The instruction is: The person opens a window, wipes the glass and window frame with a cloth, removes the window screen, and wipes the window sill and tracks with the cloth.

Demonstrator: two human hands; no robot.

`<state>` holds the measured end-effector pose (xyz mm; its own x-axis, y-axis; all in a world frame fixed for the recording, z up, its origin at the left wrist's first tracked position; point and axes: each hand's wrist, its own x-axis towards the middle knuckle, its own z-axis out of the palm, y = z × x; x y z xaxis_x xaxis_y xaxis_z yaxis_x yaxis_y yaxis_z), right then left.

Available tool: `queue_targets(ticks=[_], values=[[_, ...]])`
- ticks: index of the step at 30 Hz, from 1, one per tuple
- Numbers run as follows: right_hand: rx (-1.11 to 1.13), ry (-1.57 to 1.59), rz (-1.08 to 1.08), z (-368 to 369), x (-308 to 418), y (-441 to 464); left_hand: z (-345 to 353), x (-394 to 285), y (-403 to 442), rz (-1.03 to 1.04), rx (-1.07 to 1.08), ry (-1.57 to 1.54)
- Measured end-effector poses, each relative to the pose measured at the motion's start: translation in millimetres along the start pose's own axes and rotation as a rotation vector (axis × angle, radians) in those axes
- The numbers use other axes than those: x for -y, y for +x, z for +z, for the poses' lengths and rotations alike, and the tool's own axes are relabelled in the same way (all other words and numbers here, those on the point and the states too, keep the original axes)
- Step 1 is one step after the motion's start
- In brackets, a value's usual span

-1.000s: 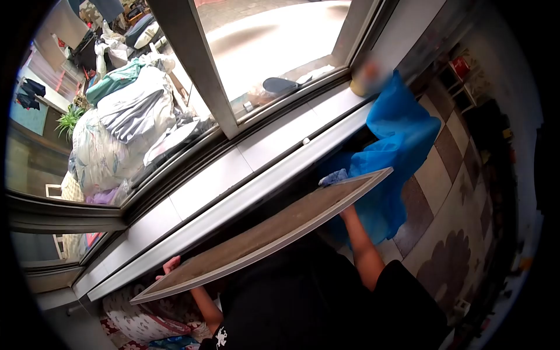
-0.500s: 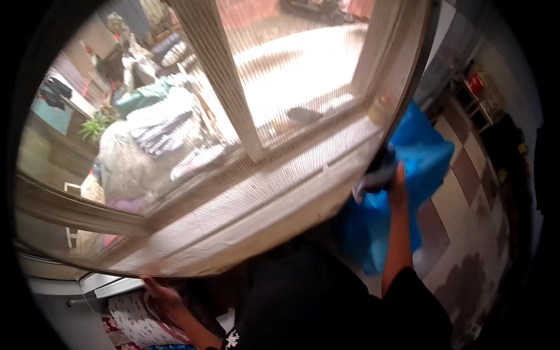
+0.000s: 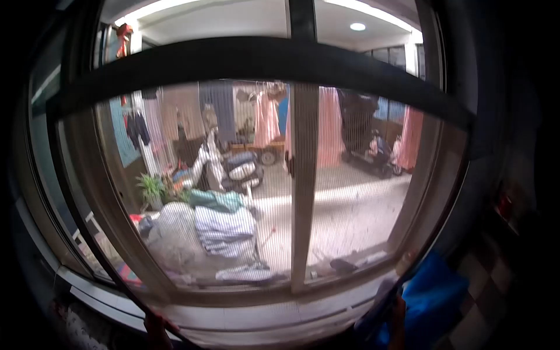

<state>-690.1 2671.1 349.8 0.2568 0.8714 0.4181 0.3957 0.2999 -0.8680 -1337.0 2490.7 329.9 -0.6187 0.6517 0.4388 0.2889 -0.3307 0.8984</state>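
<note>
One framed mesh screen stands held up across the picture's centre before a window; the person's left hand, lower left, grip narrow, closed about one edge; right hand, lower right, shadowed, grip likewise narrow on the opposite edge, blue sheeting just beside it.

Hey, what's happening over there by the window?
Someone is holding a framed mesh screen in front of a window, with the yard showing through it. The left hand is at the screen's lower left edge, the right hand at its lower right, near something blue. Whether the screen touches the window, I can't tell.
</note>
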Motion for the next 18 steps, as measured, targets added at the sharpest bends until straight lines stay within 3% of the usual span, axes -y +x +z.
queue_targets(ticks=[3, 5, 6, 7, 8, 11, 14, 15, 16, 17, 18], values=[[-0.203, -0.059, -0.138, 5, 29, 30, -8, -18, 21, 0.187, 0.007, 0.067], [-0.468, -0.358, -0.329, 11, 78, 70, 43, -143, 55, 0.293, 0.050, -0.164], [-0.599, -0.483, -0.395, 17, 92, 81, 78, -177, 57, 0.336, -0.223, -0.210], [-0.247, -0.377, -0.357, -20, 72, 77, 89, -184, 53, 0.324, -0.333, -0.200], [-0.242, -0.301, -0.349, -14, 64, 76, 100, -191, 49, 0.308, -0.442, -0.189], [-0.195, -0.081, -0.325, 10, 30, 72, 83, -116, -7, 0.073, -0.277, 0.050], [-0.108, 0.091, -0.230, 19, 5, 54, 60, -126, 24, 0.043, -0.206, 0.048], [-0.102, 0.184, -0.020, 9, -2, 82, 50, -136, 50, 0.024, -0.233, 0.034], [-0.096, 0.254, -0.043, 5, 81, 82, 37, -123, 86, -0.009, -0.387, -0.193], [-0.087, 0.324, -0.066, 0, 164, 82, 43, -153, 91, 0.168, -0.205, -0.381], [-0.071, 0.307, -0.087, 1, 154, 83, 42, -146, 89, 0.267, -0.256, -0.180]])
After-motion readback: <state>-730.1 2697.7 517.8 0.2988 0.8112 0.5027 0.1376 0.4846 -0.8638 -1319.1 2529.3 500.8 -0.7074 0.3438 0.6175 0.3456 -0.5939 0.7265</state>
